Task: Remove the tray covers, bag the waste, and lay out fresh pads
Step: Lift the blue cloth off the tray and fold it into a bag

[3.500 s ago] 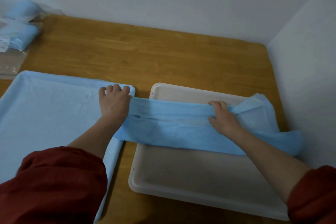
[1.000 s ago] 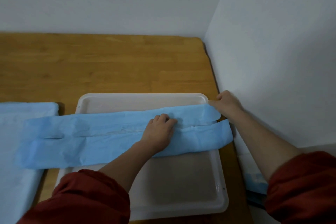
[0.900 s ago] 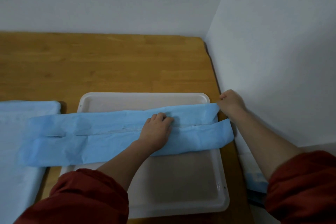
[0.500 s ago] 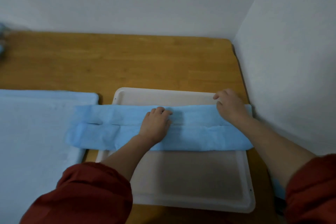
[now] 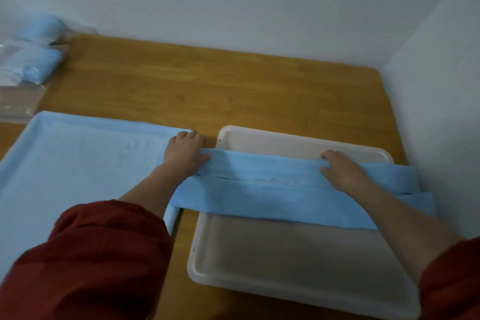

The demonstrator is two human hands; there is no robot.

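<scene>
A white plastic tray point(image 5: 285, 262) lies on the wooden table at the right. Across its far half stretches a folded blue pad point(image 5: 262, 189), a long strip that overhangs both side rims. My left hand point(image 5: 185, 154) grips the pad's left end, over the gap between the two trays. My right hand point(image 5: 342, 170) presses flat on the strip near the tray's right side, fingers spread. A second tray at the left is covered by a spread light-blue pad point(image 5: 78, 171).
At the far left corner lie clear plastic bags point(image 5: 15, 96) and packs of folded blue pads point(image 5: 39, 65). White walls close the table at the back and right. Bare wood point(image 5: 207, 91) extends beyond the trays.
My left hand has moved from the strip's middle to its left end. My right hand has slid inward from the tray's far right corner. The view has swung left.
</scene>
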